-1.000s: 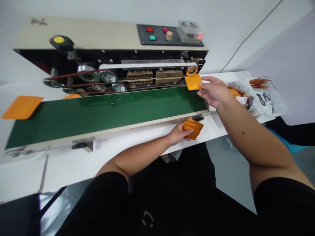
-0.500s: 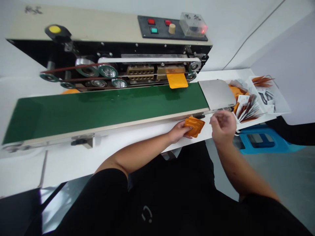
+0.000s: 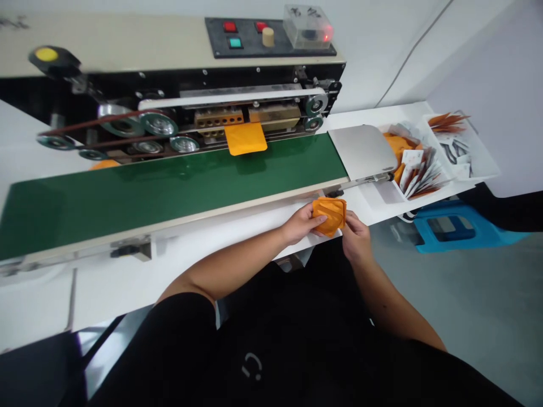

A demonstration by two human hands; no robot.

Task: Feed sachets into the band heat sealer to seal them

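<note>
My left hand [image 3: 302, 223] is closed on a small stack of orange pouches [image 3: 330, 215], its thumb across the front. At the stack's right edge, the fingers of my right hand [image 3: 356, 234] are pinched together on the pouches. Both hands are in front of the conveyor's near edge, low over the white table. Another orange pouch [image 3: 246, 139] hangs from the rollers of the band sealing machine [image 3: 169, 42], above the green conveyor belt [image 3: 178, 186]. Part of one more orange pouch [image 3: 104, 164] shows behind the belt at the left.
Right of the conveyor's metal end plate [image 3: 362, 150] stands a white bin [image 3: 445, 180] with orange pouches and printed packets. Beyond it, a second white tray [image 3: 487, 164] holds more packets. A blue stool [image 3: 479, 226] is on the floor at the right.
My right hand has come left from near the bin to the stack's right edge. The pouch in the machine has travelled left along the rollers. The view has shifted somewhat.
</note>
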